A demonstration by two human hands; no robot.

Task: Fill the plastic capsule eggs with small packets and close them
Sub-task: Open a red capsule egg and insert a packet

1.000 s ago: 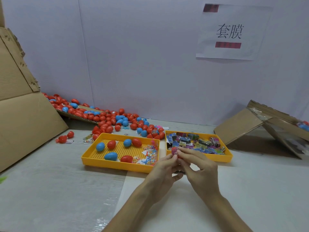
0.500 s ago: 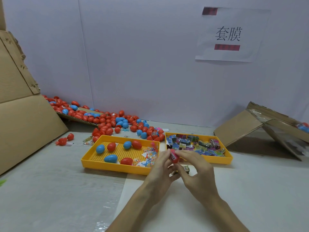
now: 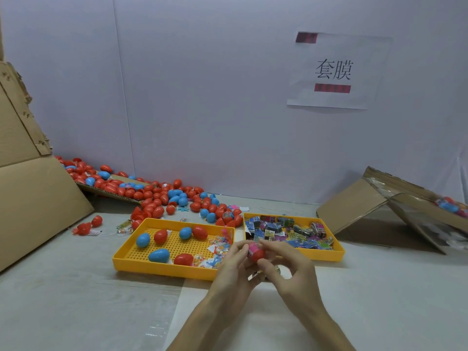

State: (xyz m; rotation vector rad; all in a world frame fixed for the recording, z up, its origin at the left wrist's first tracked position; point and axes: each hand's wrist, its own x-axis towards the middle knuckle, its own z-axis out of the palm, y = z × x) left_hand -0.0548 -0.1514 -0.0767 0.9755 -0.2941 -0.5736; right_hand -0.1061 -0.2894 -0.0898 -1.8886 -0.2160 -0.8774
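While in trays [image 3: 157,268] — eggs [image 3: 160,236] L, pkts [image 3: 286,233] R

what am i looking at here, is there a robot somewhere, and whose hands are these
No robot here: a person works with two bare hands. The camera is worn on their head, looking forward and down, so the arms enter from the bottom edge. The left hand and right hand together hold a red capsule egg in their fingers, above the table. Behind sit two yellow trays: the left tray holds three blue and three red eggs plus clear packets, the right tray is full of colourful packets. A pile of loose eggs lies by the wall, with cardboard on both sides.
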